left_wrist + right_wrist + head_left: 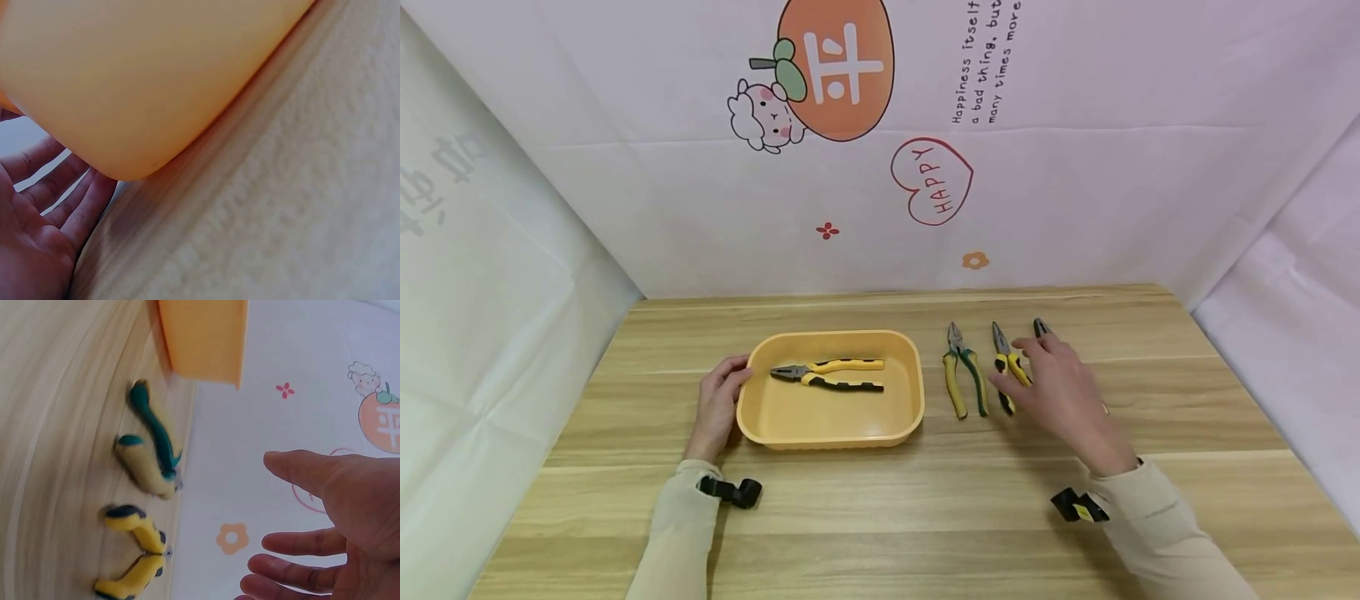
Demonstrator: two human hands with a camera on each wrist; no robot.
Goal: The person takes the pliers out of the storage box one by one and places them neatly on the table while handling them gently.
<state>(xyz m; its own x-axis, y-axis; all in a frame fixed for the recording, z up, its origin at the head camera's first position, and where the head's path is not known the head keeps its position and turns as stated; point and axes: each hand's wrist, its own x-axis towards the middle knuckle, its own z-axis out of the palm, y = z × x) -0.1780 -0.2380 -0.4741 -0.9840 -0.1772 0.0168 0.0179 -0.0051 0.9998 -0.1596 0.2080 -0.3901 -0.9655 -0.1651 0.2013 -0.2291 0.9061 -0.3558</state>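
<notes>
My left hand (pixel 715 410) holds the left end of a yellow plastic tray (pixel 831 442), thumb at the rim and fingers (pixel 75 200) against the outer wall. Inside the tray lie combination pliers (pixel 842 384) with yellow and black handles, jaws pointing left. Over the tools on the right hovers my right hand (pixel 1063 400), fingers spread and holding nothing. Long-nose pliers (pixel 1002 340) with yellow-black handles lie partly beneath it in the head view. Another pair of pliers (pixel 1041 327) shows little more than its dark tip, the rest hidden by the hand.
Between the tray and the long-nose pliers lie pliers with green and yellow handles (pixel 951 379). Everything rests on a wood-grain table (pixel 880 517). A printed white cloth (pixel 1075 208) rises behind the table's back edge, with more white cloth along both sides.
</notes>
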